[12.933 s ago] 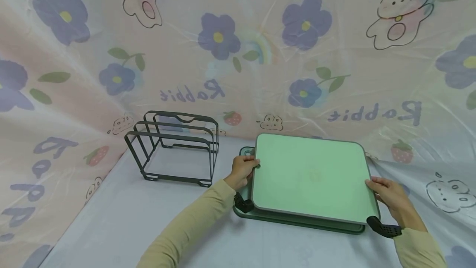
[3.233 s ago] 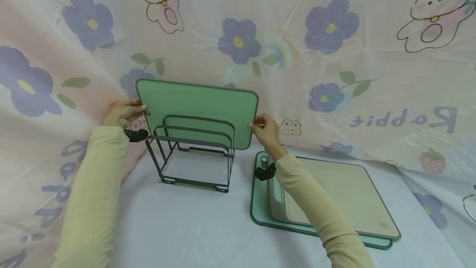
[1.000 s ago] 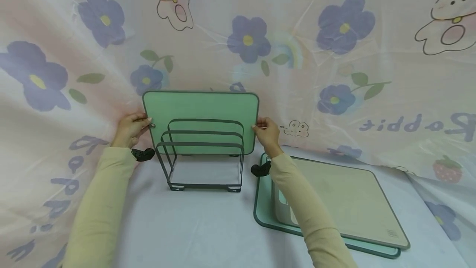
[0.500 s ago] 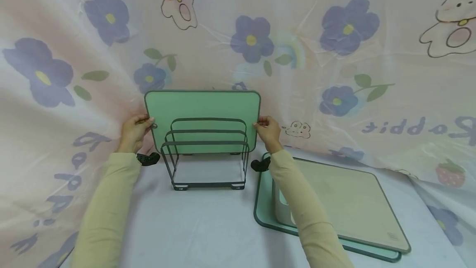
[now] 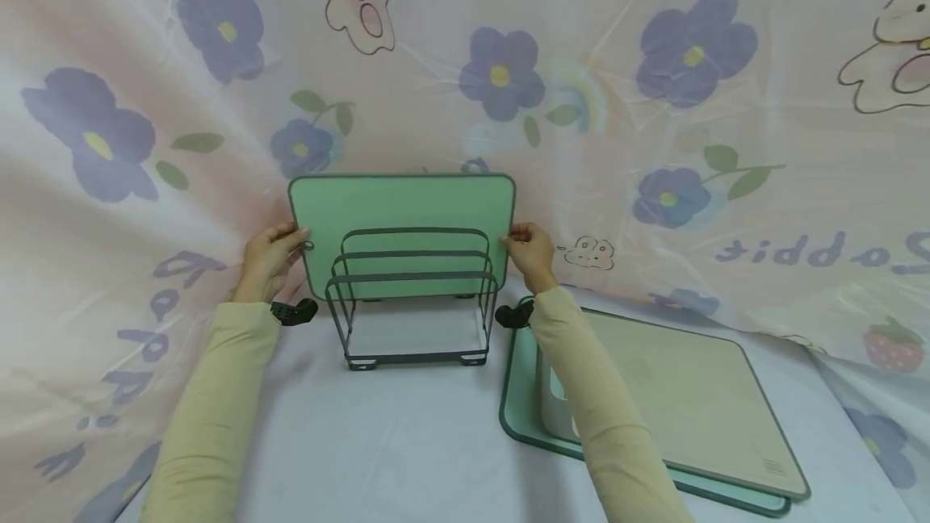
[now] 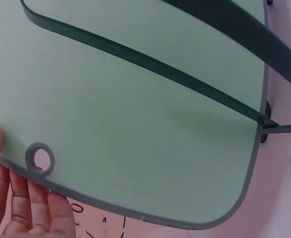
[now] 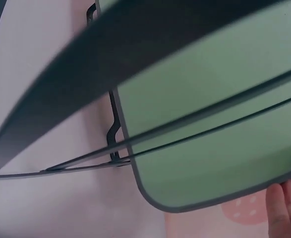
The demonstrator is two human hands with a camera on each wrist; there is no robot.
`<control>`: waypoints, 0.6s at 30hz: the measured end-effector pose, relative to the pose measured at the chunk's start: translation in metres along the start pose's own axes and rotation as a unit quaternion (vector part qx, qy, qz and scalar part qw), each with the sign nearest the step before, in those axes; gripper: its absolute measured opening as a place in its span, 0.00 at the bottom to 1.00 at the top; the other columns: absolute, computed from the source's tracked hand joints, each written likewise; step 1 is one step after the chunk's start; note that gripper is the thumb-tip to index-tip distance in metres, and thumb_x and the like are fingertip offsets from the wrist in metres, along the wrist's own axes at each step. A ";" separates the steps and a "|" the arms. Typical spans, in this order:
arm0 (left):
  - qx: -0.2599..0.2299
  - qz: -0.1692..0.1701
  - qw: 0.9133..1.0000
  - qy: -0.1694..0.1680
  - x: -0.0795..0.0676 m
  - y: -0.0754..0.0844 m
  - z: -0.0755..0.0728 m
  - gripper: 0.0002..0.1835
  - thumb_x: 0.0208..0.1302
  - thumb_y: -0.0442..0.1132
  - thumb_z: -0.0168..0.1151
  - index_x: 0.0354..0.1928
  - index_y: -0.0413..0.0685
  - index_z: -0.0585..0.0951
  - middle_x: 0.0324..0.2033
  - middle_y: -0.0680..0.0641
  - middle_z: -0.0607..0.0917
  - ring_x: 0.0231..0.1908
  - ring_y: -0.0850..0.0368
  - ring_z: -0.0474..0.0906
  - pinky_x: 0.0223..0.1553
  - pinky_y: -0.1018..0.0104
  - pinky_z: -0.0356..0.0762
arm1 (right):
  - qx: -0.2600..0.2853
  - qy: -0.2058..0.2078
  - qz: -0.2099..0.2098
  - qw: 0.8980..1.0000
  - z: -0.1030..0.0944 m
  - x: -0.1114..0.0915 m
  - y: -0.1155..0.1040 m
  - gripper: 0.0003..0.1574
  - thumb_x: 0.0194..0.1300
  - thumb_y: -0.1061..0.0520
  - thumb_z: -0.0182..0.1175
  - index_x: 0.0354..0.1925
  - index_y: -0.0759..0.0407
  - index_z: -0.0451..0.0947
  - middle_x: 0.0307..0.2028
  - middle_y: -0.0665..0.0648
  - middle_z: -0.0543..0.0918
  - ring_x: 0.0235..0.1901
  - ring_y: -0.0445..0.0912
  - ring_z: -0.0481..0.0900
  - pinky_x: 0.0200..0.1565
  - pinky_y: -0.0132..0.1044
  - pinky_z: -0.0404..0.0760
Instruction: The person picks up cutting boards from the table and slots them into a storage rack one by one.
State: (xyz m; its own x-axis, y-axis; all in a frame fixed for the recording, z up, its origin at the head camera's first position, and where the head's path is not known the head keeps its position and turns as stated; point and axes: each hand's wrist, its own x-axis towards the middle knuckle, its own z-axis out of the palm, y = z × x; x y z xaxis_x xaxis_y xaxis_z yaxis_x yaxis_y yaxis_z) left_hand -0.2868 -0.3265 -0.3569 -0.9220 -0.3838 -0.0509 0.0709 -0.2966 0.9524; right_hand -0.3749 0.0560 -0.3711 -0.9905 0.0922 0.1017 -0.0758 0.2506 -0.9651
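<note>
Holding the green board [image 5: 403,202] by 2 opposite edges | your left hand [image 5: 269,260] and right hand [image 5: 532,255] each pinch 1 side | board upright behind 3 hoops of the dark rack [image 5: 414,359]; you can't quite tell whether its lower edge touches the base | beige board [image 5: 697,394] lies to your right

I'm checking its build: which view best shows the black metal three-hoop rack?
The head view: nearly the whole rack shows there, hoops and base together. Both wrist views show only close parts, cut off by the picture's edges.
</note>
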 end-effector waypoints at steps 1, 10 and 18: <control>-0.006 -0.002 1.000 0.002 0.000 0.000 0.001 0.13 0.64 0.31 0.63 0.47 0.40 0.73 0.42 0.50 0.73 0.37 0.62 0.75 0.45 0.73 0.77 | 0.003 -0.001 0.002 1.000 -0.001 0.000 0.000 0.16 0.65 0.63 0.63 0.50 0.68 0.75 0.43 0.61 0.78 0.44 0.50 0.74 0.45 0.38 0.76; 0.001 -0.004 0.999 0.039 0.002 0.000 0.009 0.12 0.64 0.32 0.64 0.47 0.41 0.74 0.40 0.50 0.73 0.36 0.61 0.74 0.40 0.72 0.77 | 0.026 -0.011 0.004 1.000 -0.002 0.000 0.002 0.15 0.66 0.62 0.62 0.49 0.69 0.75 0.42 0.60 0.77 0.41 0.48 0.75 0.45 0.38 0.77; -0.004 -0.004 0.998 0.067 0.006 0.000 0.017 0.10 0.63 0.31 0.64 0.44 0.42 0.75 0.38 0.49 0.71 0.34 0.61 0.73 0.36 0.73 0.77 | 0.031 -0.013 0.009 0.999 -0.003 0.001 0.001 0.14 0.66 0.63 0.61 0.48 0.68 0.74 0.39 0.59 0.76 0.39 0.47 0.74 0.43 0.36 0.78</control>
State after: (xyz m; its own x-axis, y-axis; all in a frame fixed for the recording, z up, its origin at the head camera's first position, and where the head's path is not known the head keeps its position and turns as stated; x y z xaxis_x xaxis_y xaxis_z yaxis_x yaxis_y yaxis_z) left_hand -0.2990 -0.3144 -0.3525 -0.8636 -0.4944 -0.0986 0.0673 -0.3069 0.9494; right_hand -0.3760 0.0595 -0.3714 -0.9944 0.0709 0.0780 -0.0633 0.1894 -0.9799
